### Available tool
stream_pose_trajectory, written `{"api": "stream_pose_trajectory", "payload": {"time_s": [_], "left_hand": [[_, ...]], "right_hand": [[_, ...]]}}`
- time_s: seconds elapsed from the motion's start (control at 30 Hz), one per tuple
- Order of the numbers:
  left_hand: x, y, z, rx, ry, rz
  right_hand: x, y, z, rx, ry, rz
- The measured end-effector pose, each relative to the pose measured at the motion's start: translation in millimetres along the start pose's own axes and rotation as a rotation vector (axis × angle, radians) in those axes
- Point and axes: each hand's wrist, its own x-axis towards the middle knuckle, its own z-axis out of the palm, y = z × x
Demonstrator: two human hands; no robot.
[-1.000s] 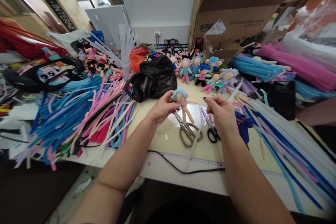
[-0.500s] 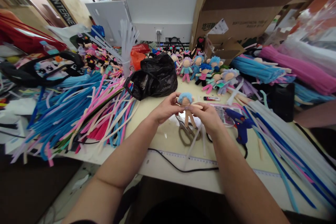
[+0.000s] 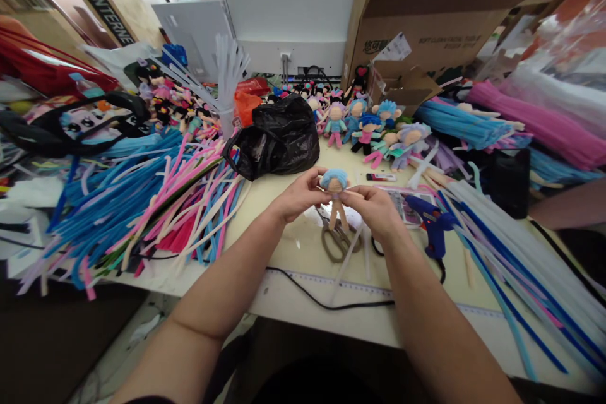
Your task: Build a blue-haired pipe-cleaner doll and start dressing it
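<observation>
A small beige doll with light-blue hair point(image 3: 335, 184) is held upright over the table, facing me. My left hand point(image 3: 303, 194) is closed on its left side, thumb and fingers near the head. My right hand point(image 3: 372, 205) pinches it from the right, around the chest and arm. Something pale purple shows at the doll's chest between my fingertips. Below the doll lie scissors point(image 3: 334, 246), partly hidden by its legs. A pale fuzzy strip point(image 3: 348, 262) lies beside the scissors. To the right of my right hand rests a blue glue gun point(image 3: 436, 226).
Piles of coloured fuzzy stems point(image 3: 127, 202) cover the left; more stems point(image 3: 525, 252) lie at right. A black plastic bag point(image 3: 286, 139) and finished dolls point(image 3: 367, 131) stand behind my hands. A black cord point(image 3: 326, 304) crosses the front. A cardboard box point(image 3: 426, 25) stands behind.
The doll has turned slightly in my hands, its legs shifting a little left. The beige arm that stuck out over my right hand is now mostly covered by my fingers.
</observation>
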Motion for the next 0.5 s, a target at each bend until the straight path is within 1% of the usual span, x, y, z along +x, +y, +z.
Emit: {"api": "stream_pose_trajectory", "payload": {"time_s": [0.13,0.23,0.5], "left_hand": [[-1.3,3.2,0.9,0.001,0.005,0.008],[-1.9,3.0,1.7,0.010,0.014,0.004],[-0.8,-3.4,1.4,0.006,-0.021,0.003]], "right_hand": [[0.0,-4.7,-7.3,-0.032,-0.067,-0.016],[0.5,-5.5,-9.8,-0.044,-0.061,-0.036],[0.1,-3.8,-6.6,-0.093,-0.059,0.004]]}}
